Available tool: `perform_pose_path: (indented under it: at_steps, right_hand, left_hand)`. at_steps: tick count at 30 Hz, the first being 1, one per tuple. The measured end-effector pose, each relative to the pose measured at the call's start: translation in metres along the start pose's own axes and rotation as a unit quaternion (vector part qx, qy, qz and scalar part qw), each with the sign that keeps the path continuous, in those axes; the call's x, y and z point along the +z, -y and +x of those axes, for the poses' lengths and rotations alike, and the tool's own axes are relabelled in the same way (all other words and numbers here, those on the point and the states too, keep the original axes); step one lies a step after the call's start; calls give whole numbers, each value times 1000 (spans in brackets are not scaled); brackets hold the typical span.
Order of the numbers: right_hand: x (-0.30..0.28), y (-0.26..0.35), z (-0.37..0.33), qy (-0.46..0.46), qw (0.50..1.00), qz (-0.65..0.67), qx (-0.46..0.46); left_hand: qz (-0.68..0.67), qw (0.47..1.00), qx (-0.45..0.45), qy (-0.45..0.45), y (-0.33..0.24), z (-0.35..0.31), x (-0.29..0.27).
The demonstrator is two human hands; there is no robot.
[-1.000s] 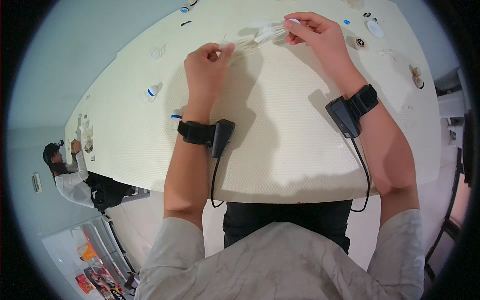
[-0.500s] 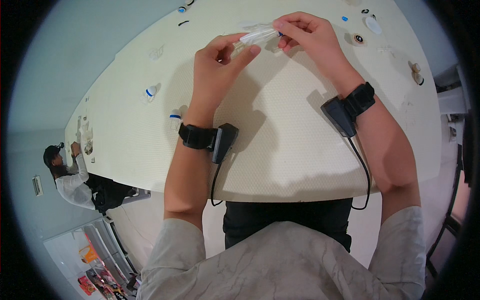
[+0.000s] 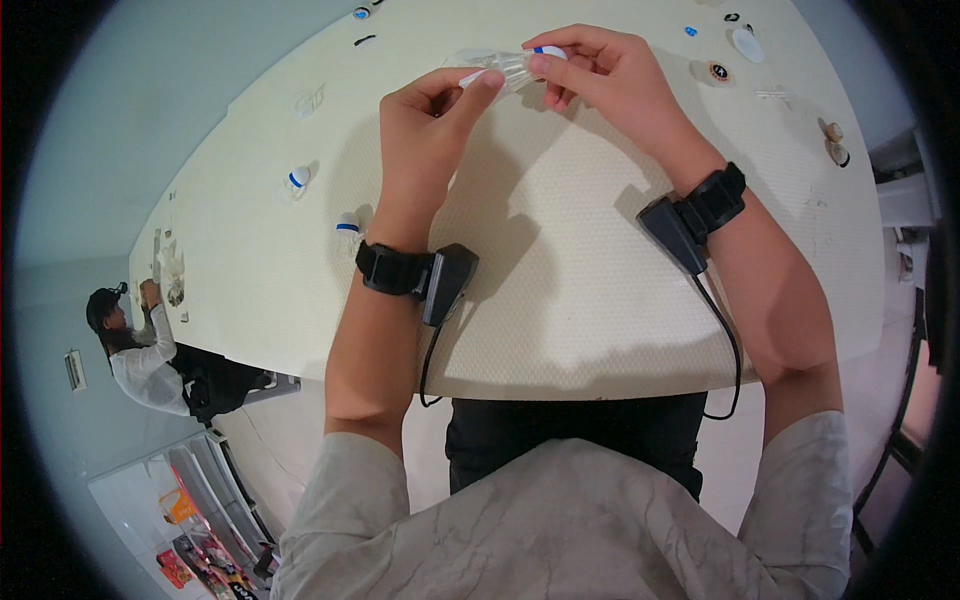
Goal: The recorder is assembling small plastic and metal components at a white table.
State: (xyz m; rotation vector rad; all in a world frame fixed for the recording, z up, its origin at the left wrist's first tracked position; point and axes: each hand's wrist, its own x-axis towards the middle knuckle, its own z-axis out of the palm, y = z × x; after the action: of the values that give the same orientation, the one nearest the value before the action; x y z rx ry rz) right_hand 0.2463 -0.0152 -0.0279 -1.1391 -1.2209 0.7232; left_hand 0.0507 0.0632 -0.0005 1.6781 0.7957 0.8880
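Near the far side of the table, both hands hold a small clear plastic bottle (image 3: 514, 68) lying sideways, its white end with a blue band toward the right. My right hand (image 3: 605, 68) pinches it by the banded end between thumb and fingers. At the other end, the thumb and fingers of my left hand (image 3: 428, 125) close on the clear part, where a small white patch shows. The fingers partly hide its shape. Two similar clear pieces with white tops and blue bands, one piece (image 3: 299, 178) farther left and another piece (image 3: 348, 224) beside my left wrist, stand on the table.
On the pale textured table (image 3: 590, 300) lie a round dark-and-tan piece (image 3: 718, 72), a white oval piece (image 3: 746, 44), a small blue piece (image 3: 690, 31) and brownish round pieces (image 3: 836, 142). Another person (image 3: 150, 360) sits at the far left edge.
The bottle has turned in my hands, and its white end with the blue band now shows by my right fingers. My right fingers have shifted slightly left; both hands keep hold.
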Motion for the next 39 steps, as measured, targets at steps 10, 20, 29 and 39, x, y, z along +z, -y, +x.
perform_pose_path:
  at_steps: [10, 20, 29, 39]
  right_hand:
    - [1, 0, -1, -7, 1000, -17, -1]
    - [-20, -7, 6, -86, 996, 17, 20]
    - [-14, -2, 3, -61, 995, 34, 67]
    - [-11, -2, 2, -33, 997, 14, 70]
  left_hand:
    - [85, 996, -7, 10, -4, 1, -7]
    - [41, 997, 31, -58, 9, 16, -40]
    - [292, 956, 21, -36, 37, 28, -38]
    - [94, 987, 133, -2, 8, 10, -8]
